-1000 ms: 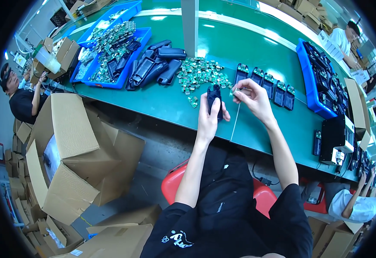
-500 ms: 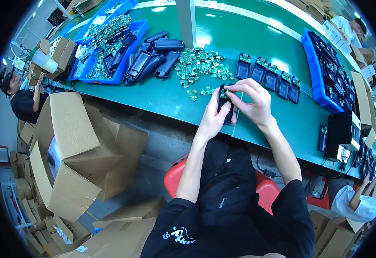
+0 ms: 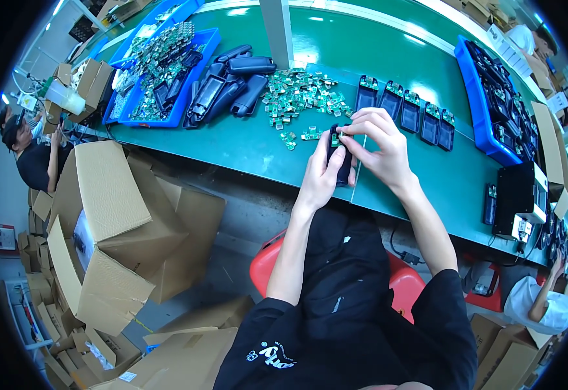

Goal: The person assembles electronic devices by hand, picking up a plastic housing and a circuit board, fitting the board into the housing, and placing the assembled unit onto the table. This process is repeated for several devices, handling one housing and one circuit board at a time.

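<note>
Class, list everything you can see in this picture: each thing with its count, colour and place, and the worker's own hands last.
Table: one, green, across the top.
Loose circuit boards: many, green, piled mid-table.
Empty housings: several, black, left of the pile.
Housings with boards fitted: five, black, in a row right of the pile.
Trays: blue; two far left, one far right.
Cardboard boxes: several, brown, on the floor at left.
Stool: one, red, under the person.
Left hand: holds a black housing.
Right hand: presses a small green board into it.
</note>
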The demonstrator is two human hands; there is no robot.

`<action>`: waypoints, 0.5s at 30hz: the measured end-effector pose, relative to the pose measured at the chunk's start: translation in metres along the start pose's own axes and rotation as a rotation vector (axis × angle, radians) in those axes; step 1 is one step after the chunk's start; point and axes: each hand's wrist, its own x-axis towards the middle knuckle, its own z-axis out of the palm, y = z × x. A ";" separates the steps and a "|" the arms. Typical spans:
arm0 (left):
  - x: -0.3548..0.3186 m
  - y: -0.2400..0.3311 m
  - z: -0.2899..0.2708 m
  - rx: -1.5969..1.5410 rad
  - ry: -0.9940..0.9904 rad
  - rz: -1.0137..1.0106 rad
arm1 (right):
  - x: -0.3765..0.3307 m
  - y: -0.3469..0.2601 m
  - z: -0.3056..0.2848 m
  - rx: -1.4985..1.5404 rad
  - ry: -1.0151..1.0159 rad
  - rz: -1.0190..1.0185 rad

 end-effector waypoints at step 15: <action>0.002 0.003 -0.002 -0.108 0.023 0.002 | -0.006 0.010 -0.014 0.743 -0.393 0.540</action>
